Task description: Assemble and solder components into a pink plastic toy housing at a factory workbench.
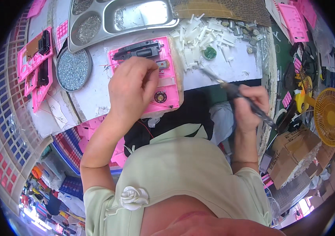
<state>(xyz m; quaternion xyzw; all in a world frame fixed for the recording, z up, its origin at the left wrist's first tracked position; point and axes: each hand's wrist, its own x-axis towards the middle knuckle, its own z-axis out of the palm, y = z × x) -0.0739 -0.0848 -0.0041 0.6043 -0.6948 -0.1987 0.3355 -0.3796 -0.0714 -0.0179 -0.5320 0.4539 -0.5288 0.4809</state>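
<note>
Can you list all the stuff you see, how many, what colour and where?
Pink casing: one, with black parts, front middle
Other pink pieces: several, left and right
Metal tray: one, silver, top
Round tin: one, grey, full of tiny silver pieces, left
White plastic parts: a pile, upper middle
Metal cylinders: several, greyish, upper right
Green round thing: one, by the pile
Fan: one, yellow, right
Cardboard box: one, brown, lower right
Background clutter: uncountable
Black tool: one, in right hand
Shirt: one, pale green, white flower, bottom
Left hand: one, bare, over pink casing
Right hand: one, bare, around tool
</note>
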